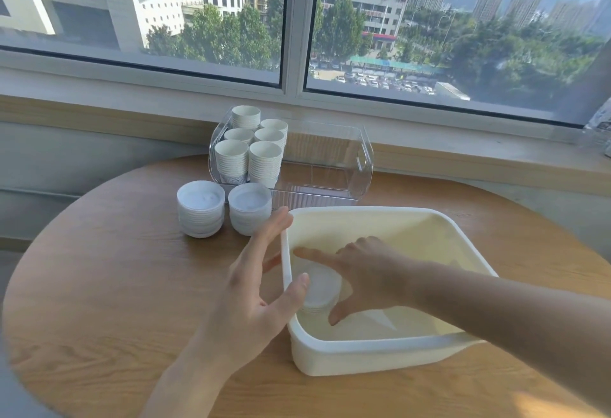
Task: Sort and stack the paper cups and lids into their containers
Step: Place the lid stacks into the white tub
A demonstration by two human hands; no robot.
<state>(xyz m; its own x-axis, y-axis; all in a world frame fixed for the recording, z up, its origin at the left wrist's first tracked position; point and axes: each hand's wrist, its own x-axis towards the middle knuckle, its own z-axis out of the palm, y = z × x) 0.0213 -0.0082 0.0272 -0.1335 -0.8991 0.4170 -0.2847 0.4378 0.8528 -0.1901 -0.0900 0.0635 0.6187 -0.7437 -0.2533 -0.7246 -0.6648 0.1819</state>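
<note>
My right hand (pixel 367 272) is inside the cream bin (pixel 380 348), fingers spread wide over a short lid stack (pixel 322 292) at the bin's left wall, index and thumb straddling it, contact unclear. Left hand (pixel 261 288) is open, thumb on the bin's left rim. Two more lid stacks (pixel 224 207) sit on the table (pixel 99 302) beside the clear cup container (pixel 330 159).

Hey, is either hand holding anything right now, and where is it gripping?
Neither grips yet. The right hand spreads over the lid stack in the cream bin; the left hand rests open at the bin's rim.
</note>
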